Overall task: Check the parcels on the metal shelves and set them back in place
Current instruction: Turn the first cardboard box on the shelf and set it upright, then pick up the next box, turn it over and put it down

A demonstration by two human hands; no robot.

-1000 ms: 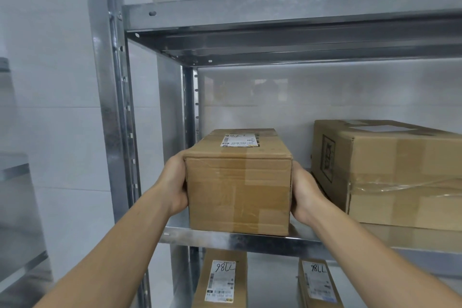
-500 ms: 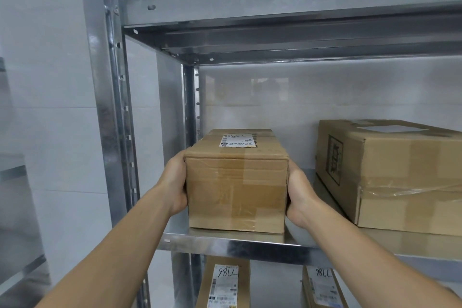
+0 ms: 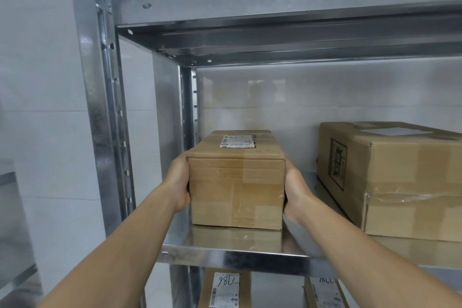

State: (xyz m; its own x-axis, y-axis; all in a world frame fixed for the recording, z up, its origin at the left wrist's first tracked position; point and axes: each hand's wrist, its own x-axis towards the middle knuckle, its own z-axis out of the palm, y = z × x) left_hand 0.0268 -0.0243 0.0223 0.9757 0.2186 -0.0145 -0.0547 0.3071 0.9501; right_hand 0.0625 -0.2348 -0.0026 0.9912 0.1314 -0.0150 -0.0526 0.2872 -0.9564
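- A taped cardboard parcel [image 3: 236,190] sits on the metal shelf [image 3: 225,256], set back from its front lip, label [image 3: 238,141] up, likely for reading.
- Left hand [image 3: 178,182] and right hand [image 3: 293,190] press its opposite sides; whether either grip curls round it cannot be told, fingers hidden behind.
- A larger box [image 3: 400,182] stands apart, cut off right; label print is illegible.

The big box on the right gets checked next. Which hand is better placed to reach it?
Right. The right hand rests on the right side of the small box, facing the big box across bare shelf; the left hand is on the far side.
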